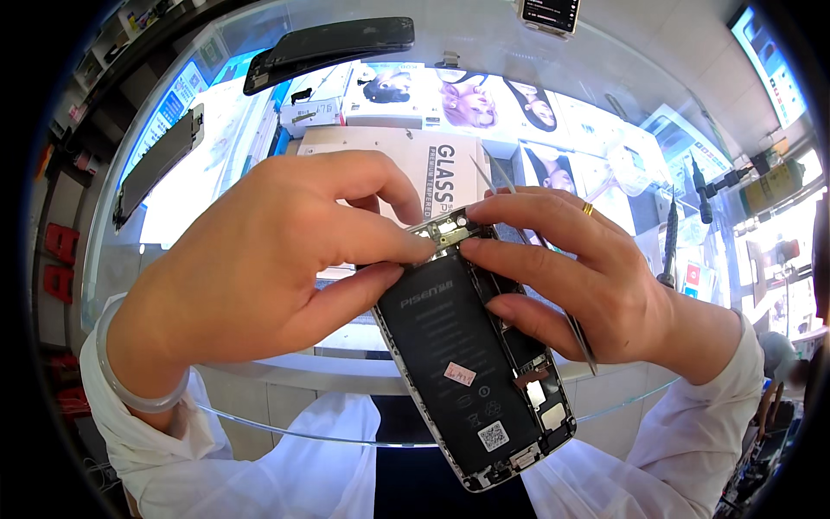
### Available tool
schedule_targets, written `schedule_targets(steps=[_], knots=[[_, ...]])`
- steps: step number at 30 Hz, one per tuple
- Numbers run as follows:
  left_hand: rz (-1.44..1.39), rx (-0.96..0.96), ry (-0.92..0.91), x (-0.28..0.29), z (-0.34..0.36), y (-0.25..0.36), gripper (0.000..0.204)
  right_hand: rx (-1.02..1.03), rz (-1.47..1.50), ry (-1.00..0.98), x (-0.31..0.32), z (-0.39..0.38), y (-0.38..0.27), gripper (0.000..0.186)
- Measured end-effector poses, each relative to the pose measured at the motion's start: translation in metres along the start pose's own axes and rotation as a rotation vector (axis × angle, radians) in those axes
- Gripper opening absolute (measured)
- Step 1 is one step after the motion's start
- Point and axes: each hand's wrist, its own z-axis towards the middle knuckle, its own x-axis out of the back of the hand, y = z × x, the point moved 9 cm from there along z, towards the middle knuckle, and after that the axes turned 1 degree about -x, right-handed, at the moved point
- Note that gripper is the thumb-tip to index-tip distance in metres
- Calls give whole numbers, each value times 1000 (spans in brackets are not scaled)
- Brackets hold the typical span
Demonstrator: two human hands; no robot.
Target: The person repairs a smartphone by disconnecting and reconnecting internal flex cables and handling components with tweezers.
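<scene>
An opened phone (450, 346) is held tilted in front of me over the near edge of the glass counter. Its inside faces up: a black battery fills most of the frame, with a small pink sticker on it. My left hand (251, 259) grips the upper left corner, thumb and forefinger pressed at the metal parts along the top end. At the upper right edge, the fingertips of my right hand (596, 285) touch the frame and a small metal plate (451, 232). Metal tweezers (584, 346) lie tucked within my right hand, tips pointing away.
On the glass counter (216, 381) lie a dark phone part (337, 48) at the back and a detached screen panel (160, 169) at left. A pale box (346, 143) is behind the phone. A screwdriver (670, 238) stands at right; another phone (549, 13) is at the far edge.
</scene>
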Motion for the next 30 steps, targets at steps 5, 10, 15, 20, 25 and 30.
schedule_targets(steps=[5, 10, 15, 20, 25, 30], knots=[[-20, -7, 17, 1, 2, -1, 29, 18, 15, 10, -1, -1, 1, 36], [49, -3, -25, -2, 0, 3, 29, -56, 28, 71, 12, -3, 7, 26], [51, -2, -17, -2, 0, 3, 28, -127, 25, -4, 13, -4, 14, 24], [103, -25, 13, -3, -1, 7, 30, -79, -17, -16, 9, -3, 8, 26], [144, -77, 50, -5, 0, 14, 36, -95, -18, -36, 8, -2, 8, 25], [188, -78, 23, -9, 0, 16, 37, -70, -20, -32, 8, -3, 8, 26]])
